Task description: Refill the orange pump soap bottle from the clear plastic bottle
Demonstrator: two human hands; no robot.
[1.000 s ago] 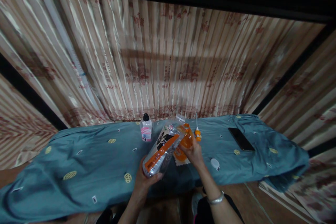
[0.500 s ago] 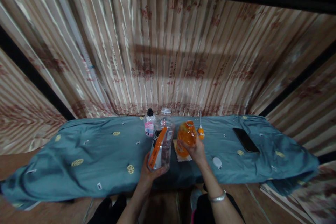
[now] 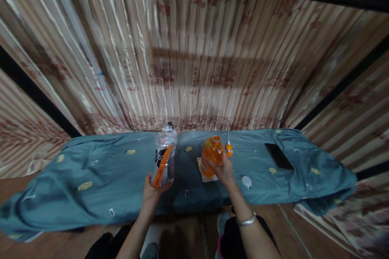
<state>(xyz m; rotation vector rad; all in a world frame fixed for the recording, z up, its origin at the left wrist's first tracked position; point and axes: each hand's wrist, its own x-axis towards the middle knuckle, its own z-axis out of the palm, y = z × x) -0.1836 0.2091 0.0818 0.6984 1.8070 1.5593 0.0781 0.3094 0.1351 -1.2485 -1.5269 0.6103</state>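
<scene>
My left hand (image 3: 155,188) is closed around the lower part of a large clear plastic bottle (image 3: 170,166) with an orange and black label and no cap on its neck. Behind that bottle, a small bottle's black cap (image 3: 169,124) shows; the rest of it is mostly hidden. My right hand (image 3: 223,168) grips an orange bottle (image 3: 212,151) by its side, its mouth uncovered. The orange bottle is over a cream mat (image 3: 203,175) with a scalloped edge; I cannot tell whether it touches. Just right of it is a small orange object with a thin pale stem (image 3: 229,149).
A teal patterned cloth (image 3: 115,174) covers the long bench. To the right lie a round white lid (image 3: 246,181) and a black phone (image 3: 278,156). Pleated curtains (image 3: 194,56) hang behind, with dark frame bars at both sides (image 3: 36,93).
My left hand has moved the clear bottle to the left, away from the orange bottle, so it now hides most of the small bottle. My right hand keeps its hold.
</scene>
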